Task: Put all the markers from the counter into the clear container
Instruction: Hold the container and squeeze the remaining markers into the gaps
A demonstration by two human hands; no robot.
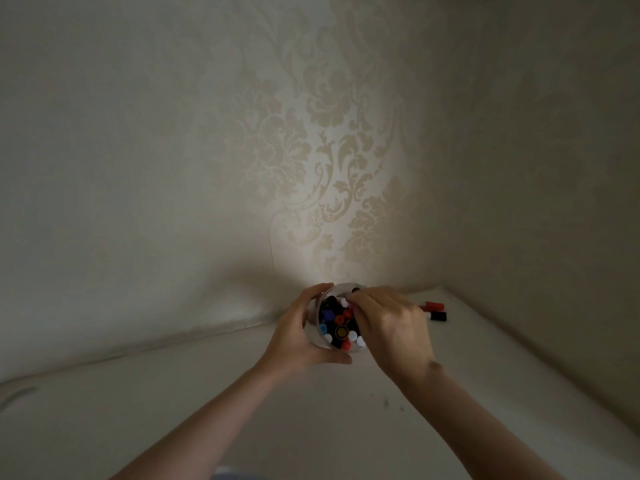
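Steadying the clear container [320, 336] was done by the left hand [298, 336], wrapped round its wall. Right hand [388, 323] was curled over the far rim; its hold couldn't be told. Two markers [434, 310] lay right, on the counter [242, 393]. Best slotted upright into gaps.

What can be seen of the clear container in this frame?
The clear container is a round, see-through plastic-looking tub, tilted so its open mouth faces the camera. It is packed with capped markers in black, red, blue and white. The left hand wraps its side; the right hand reaches over its rim.
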